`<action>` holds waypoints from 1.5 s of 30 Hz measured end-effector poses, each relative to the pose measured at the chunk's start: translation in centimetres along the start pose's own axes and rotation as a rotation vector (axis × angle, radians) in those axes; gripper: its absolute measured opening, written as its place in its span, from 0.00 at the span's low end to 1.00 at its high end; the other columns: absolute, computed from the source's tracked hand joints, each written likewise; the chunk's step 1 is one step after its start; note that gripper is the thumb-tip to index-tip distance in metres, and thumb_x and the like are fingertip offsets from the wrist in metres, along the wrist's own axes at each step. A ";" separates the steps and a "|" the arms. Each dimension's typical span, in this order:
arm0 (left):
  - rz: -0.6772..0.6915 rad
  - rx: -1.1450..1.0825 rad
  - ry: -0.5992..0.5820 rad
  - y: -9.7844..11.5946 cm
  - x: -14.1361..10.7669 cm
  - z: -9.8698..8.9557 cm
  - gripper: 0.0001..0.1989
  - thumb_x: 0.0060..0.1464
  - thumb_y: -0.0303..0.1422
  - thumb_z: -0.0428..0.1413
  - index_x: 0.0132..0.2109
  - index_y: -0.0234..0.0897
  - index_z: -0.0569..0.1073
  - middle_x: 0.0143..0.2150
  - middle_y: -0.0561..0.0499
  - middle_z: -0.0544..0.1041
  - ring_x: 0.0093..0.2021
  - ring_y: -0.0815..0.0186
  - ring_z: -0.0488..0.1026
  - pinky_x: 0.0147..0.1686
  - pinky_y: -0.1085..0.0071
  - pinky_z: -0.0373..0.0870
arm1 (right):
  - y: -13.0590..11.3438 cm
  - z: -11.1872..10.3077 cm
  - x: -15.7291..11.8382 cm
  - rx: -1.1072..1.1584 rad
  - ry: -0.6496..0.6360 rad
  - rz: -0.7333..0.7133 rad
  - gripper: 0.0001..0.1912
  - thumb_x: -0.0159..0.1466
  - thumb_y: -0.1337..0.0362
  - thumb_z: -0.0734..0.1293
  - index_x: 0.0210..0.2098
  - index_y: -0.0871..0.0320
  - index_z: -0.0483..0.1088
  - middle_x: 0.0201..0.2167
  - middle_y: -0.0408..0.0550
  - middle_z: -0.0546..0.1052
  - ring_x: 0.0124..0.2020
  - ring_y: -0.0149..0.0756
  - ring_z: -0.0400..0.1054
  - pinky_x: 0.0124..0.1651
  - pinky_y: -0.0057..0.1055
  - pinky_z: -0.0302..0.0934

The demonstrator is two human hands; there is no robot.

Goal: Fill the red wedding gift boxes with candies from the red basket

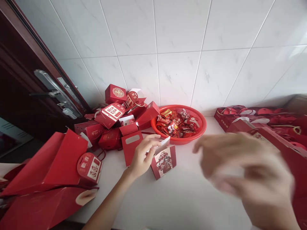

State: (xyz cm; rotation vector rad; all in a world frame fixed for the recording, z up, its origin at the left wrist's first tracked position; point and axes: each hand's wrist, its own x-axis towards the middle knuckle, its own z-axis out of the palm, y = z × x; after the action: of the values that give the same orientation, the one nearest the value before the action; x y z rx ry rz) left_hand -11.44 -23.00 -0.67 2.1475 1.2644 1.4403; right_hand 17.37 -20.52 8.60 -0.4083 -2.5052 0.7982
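Note:
My left hand (143,155) is closed on the upper flap of a small open red box (164,163), its thumb and fingers at the white inner edge. A printed picture covers the box's front. At the right, my right hand (242,163) is raised above the white table, smeared by motion; what its fingers do is too blurred to tell. Behind the box stands a red plastic basket (202,126) holding wrapped candies (176,124). Another red box (131,147) with an oval window is just left of my left hand.
Red boxes (112,113) are heaped at the back left, against the tiled wall (177,76). Large red cartons (52,166) lie at the left, near a dark door (21,64). More red boxes in a tray (222,118) fill the right side.

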 end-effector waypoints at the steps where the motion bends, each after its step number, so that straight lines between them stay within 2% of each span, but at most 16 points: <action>1: 0.002 -0.034 -0.042 0.0 0.2 0.2 0.13 0.69 0.34 0.48 0.40 0.39 0.76 0.52 0.43 0.77 0.55 0.59 0.75 0.50 0.64 0.73 | 0.2 0.2 1.0 0.010 -0.026 0.022 0.12 0.72 0.57 0.64 0.44 0.51 0.79 0.36 0.48 0.81 0.34 0.33 0.73 0.38 0.30 0.66; 3: -0.032 -0.104 -0.114 0.1 0.7 0.5 0.15 0.69 0.36 0.48 0.39 0.38 0.77 0.52 0.42 0.77 0.55 0.58 0.75 0.51 0.63 0.73 | 1.2 0.9 2.9 0.026 -0.107 0.072 0.13 0.72 0.61 0.62 0.46 0.54 0.79 0.35 0.48 0.81 0.28 0.30 0.70 0.34 0.28 0.63; 5: -0.126 -0.180 -0.151 0.1 1.1 0.8 0.16 0.68 0.38 0.49 0.39 0.38 0.78 0.52 0.42 0.78 0.55 0.57 0.75 0.53 0.62 0.72 | 2.8 1.9 4.3 0.013 -0.159 0.109 0.15 0.72 0.61 0.60 0.45 0.58 0.79 0.33 0.49 0.81 0.27 0.30 0.67 0.32 0.28 0.60; 8: -0.340 -0.330 -0.180 -0.3 1.4 1.0 0.15 0.65 0.40 0.51 0.44 0.38 0.79 0.51 0.44 0.80 0.55 0.55 0.75 0.56 0.60 0.70 | 4.8 3.3 5.0 0.008 -0.109 0.133 0.17 0.72 0.59 0.60 0.39 0.61 0.78 0.24 0.45 0.74 0.22 0.28 0.59 0.29 0.27 0.55; 11: -0.542 -0.451 -0.201 -0.9 1.6 0.9 0.15 0.61 0.41 0.54 0.46 0.38 0.80 0.50 0.46 0.81 0.55 0.55 0.75 0.58 0.60 0.69 | 5.5 3.9 4.8 0.032 -0.064 0.145 0.16 0.72 0.60 0.60 0.35 0.61 0.75 0.20 0.41 0.68 0.21 0.27 0.55 0.28 0.27 0.52; 13: -0.614 -0.475 -0.204 -1.2 1.7 0.9 0.14 0.57 0.41 0.56 0.43 0.38 0.81 0.49 0.47 0.82 0.55 0.54 0.75 0.58 0.60 0.68 | 5.7 4.0 4.7 0.042 -0.067 0.173 0.14 0.71 0.62 0.60 0.33 0.60 0.73 0.20 0.40 0.67 0.21 0.27 0.55 0.28 0.26 0.52; 16: -0.649 -0.470 -0.191 -1.1 1.9 1.3 0.13 0.55 0.41 0.56 0.39 0.38 0.80 0.46 0.47 0.82 0.53 0.54 0.76 0.55 0.60 0.69 | 6.0 4.3 4.8 0.047 -0.070 0.229 0.13 0.70 0.62 0.61 0.31 0.59 0.70 0.20 0.40 0.67 0.22 0.27 0.56 0.27 0.26 0.51; 19: -0.645 -0.458 -0.155 -0.9 2.0 2.1 0.13 0.54 0.41 0.53 0.37 0.38 0.78 0.44 0.48 0.82 0.50 0.54 0.77 0.51 0.61 0.72 | 6.4 4.7 4.7 0.026 -0.019 0.291 0.12 0.68 0.60 0.65 0.29 0.58 0.67 0.23 0.41 0.69 0.23 0.27 0.58 0.27 0.26 0.51; 22: -0.567 -0.433 -0.160 -0.8 2.2 2.6 0.13 0.56 0.41 0.51 0.35 0.38 0.76 0.41 0.48 0.81 0.48 0.56 0.77 0.51 0.62 0.71 | 6.4 4.9 4.4 0.043 0.012 0.353 0.12 0.66 0.60 0.67 0.28 0.58 0.66 0.24 0.42 0.72 0.24 0.27 0.60 0.27 0.26 0.52; 25: -0.466 -0.377 -0.267 -0.9 2.8 2.4 0.12 0.56 0.41 0.56 0.39 0.37 0.77 0.43 0.48 0.80 0.50 0.57 0.76 0.55 0.62 0.70 | 6.1 5.0 3.9 0.084 0.023 0.454 0.10 0.64 0.61 0.68 0.29 0.58 0.66 0.22 0.40 0.71 0.22 0.27 0.62 0.26 0.25 0.53; 29: -0.357 -0.280 -0.417 -1.5 4.2 1.6 0.14 0.49 0.34 0.62 0.44 0.37 0.76 0.48 0.47 0.80 0.53 0.56 0.75 0.58 0.61 0.68 | 5.8 5.1 3.0 0.096 0.057 0.568 0.05 0.62 0.69 0.65 0.31 0.57 0.64 0.19 0.36 0.69 0.18 0.26 0.63 0.23 0.23 0.53; 33: -0.295 -0.250 -0.543 -2.4 5.6 1.2 0.15 0.50 0.33 0.63 0.46 0.36 0.78 0.50 0.47 0.80 0.54 0.57 0.74 0.58 0.62 0.68 | 5.5 5.1 2.3 0.090 0.072 0.539 0.04 0.63 0.71 0.63 0.32 0.56 0.64 0.17 0.35 0.69 0.16 0.25 0.62 0.23 0.23 0.54; 37: -0.185 -0.319 -0.624 -2.1 6.3 1.1 0.15 0.50 0.34 0.65 0.46 0.38 0.80 0.54 0.45 0.78 0.57 0.56 0.73 0.60 0.62 0.66 | 5.6 3.3 2.0 0.183 0.042 0.441 0.06 0.66 0.62 0.65 0.34 0.58 0.70 0.21 0.41 0.73 0.19 0.27 0.64 0.24 0.25 0.59; 39: -0.174 -0.398 -0.631 -1.7 6.7 0.8 0.14 0.52 0.37 0.65 0.46 0.38 0.81 0.58 0.43 0.76 0.59 0.55 0.72 0.60 0.61 0.67 | 6.2 1.8 2.1 0.239 0.113 0.392 0.11 0.66 0.56 0.67 0.35 0.59 0.72 0.24 0.43 0.74 0.20 0.28 0.66 0.26 0.27 0.62; 42: -0.230 -0.509 -0.564 -1.9 7.9 0.4 0.18 0.57 0.43 0.61 0.50 0.37 0.80 0.58 0.41 0.77 0.57 0.54 0.74 0.56 0.60 0.71 | 8.4 -0.3 2.8 0.333 0.311 0.367 0.16 0.63 0.50 0.69 0.33 0.59 0.72 0.22 0.43 0.73 0.22 0.30 0.67 0.28 0.29 0.64; 45: -0.291 -0.358 -0.498 -3.3 10.1 0.6 0.21 0.62 0.45 0.55 0.53 0.36 0.79 0.54 0.42 0.80 0.51 0.57 0.77 0.53 0.63 0.72 | 11.7 -1.2 4.4 0.352 0.441 0.450 0.16 0.62 0.51 0.69 0.31 0.58 0.71 0.21 0.42 0.73 0.22 0.31 0.67 0.28 0.29 0.65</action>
State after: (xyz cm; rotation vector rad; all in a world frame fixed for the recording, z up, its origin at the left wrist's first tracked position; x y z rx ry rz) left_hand -11.36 -13.11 3.26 1.8295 0.9904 0.8597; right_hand 15.90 -8.99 3.96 -0.9247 -1.8403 1.1494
